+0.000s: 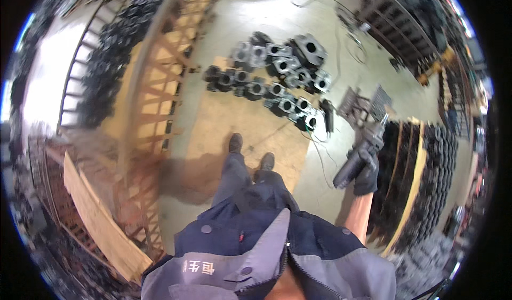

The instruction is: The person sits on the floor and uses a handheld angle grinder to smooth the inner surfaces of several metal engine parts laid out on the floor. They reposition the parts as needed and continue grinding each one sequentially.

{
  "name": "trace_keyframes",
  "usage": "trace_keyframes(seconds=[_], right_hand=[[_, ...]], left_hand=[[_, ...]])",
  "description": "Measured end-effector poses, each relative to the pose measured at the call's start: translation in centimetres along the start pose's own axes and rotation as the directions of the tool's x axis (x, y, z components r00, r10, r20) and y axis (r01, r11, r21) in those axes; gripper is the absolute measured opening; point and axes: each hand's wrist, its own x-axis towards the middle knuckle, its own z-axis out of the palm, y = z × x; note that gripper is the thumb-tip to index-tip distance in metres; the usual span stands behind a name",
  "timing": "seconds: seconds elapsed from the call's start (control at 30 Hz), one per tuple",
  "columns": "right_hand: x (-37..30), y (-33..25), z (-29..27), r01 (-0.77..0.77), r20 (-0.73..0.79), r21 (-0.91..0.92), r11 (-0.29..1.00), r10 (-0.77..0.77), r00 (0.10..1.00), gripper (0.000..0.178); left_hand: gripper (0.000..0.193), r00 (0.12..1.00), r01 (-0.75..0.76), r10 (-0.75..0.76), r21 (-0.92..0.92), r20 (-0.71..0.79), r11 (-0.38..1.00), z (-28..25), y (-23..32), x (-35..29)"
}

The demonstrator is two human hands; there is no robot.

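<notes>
Floor [256, 17]: pale concrete, running from the top of the view down past the person's feet.
Fence [160, 81]: orange-brown wooden lattice with a curved rail, standing to the person's left; dark castings are heaped behind it.
Rack [421, 177]: wooden frames on the right, packed with rows of dark round parts, just behind the right hand.
Shelving [397, 22]: dark metal, top right, loaded with more parts; blurred toward the rim.
Board [250, 134]: flat tan sheet lying on the floor under the shoes and reaching up to the castings.
Plank [101, 225]: pale, tilted, leaning at lower left beside the fence.
Person: seen from above in a blue and grey work jacket and dark trousers.
Castings [277, 78]: a cluster of grey metal housings with round bores, set on the floor at the far end of the board, well ahead of the shoes.
Grinder [362, 153]: dark handheld power tool, held up at the right, clear of the floor, its head pointing up and away, its tail down toward the person.
Right hand [367, 173]: in a black glove, its grip closed around the grinder's body; bare forearm below.
Left hand: out of view.
Shoes [250, 150]: two dark shoes, standing on the board.
Cable [320, 156]: thin, dark, trailing over the floor between the castings and the grinder.
</notes>
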Motion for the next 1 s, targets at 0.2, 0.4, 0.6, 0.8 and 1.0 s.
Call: trace_keyframes(seconds=[0.2,0.4,0.6,0.8,1.0], right_hand=[[-3.4,-2.2,-2.4,0.266,-0.215,0.303,0.915,-0.207,0.955,0.054],[-4.3,2.4,-3.1,0.305,-0.334,0.533,0.789,-0.136,0.933,0.051],[-3.4,4.3,-1.9,0.301,-0.319,0.623,0.722,-0.117,0.941,0.046],[-1.4,1.3,-3.6,0.275,-0.264,0.695,0.664,-0.12,0.957,0.047],[3.5,-2.8,-6.9,0.286,-0.188,0.729,0.622,-0.221,0.957,0.047]], left_hand=[[0.054,0.994,-0.105,0.104,0.071,0.012,0.992,0.0,2.3,2.0],[0.056,0.986,-0.164,0.163,0.09,0.02,0.982,-1.0,3.2,4.2],[0.06,0.985,-0.173,0.174,0.111,0.004,0.979,-2.0,3.0,5.8],[0.064,0.986,-0.138,0.149,0.126,-0.081,0.982,-2.4,3.0,5.2],[0.07,0.881,-0.451,0.447,0.011,-0.157,0.892,1.0,13.3,0.7]])
